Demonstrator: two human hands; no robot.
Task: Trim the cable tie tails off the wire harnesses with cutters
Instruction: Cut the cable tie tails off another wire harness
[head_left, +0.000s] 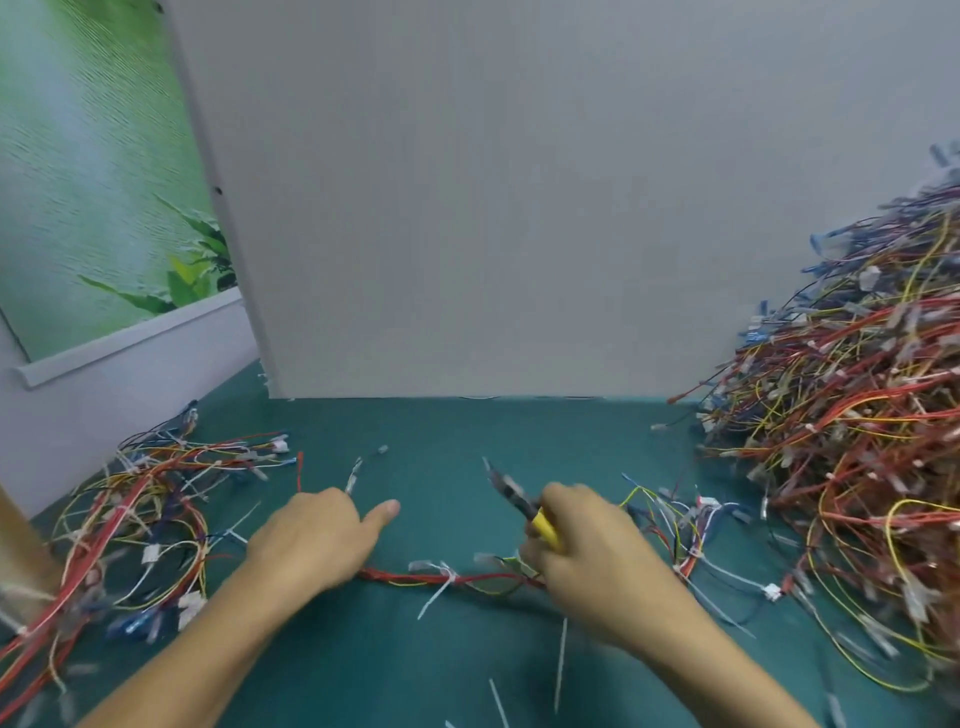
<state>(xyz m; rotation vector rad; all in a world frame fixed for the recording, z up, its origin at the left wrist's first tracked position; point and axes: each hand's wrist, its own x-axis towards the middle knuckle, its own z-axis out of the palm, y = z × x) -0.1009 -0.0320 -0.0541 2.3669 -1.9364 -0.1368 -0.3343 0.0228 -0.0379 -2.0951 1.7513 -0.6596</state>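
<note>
A red wire harness (415, 576) lies across the green mat between my hands, with a white cable tie (441, 584) around it whose tail points down and left. My left hand (319, 535) presses palm down on the harness's left end, thumb stretched out to the right. My right hand (587, 545) grips yellow-handled cutters (519, 499); their dark jaws point up and left, above the mat and away from the tie. The harness's right end runs under my right hand.
A tall heap of harnesses (857, 415) fills the right side. A smaller pile of harnesses (140, 509) lies at the left. Cut white tie tails (560, 660) lie on the mat (441, 436) near the front edge. A grey panel (519, 208) stands upright behind.
</note>
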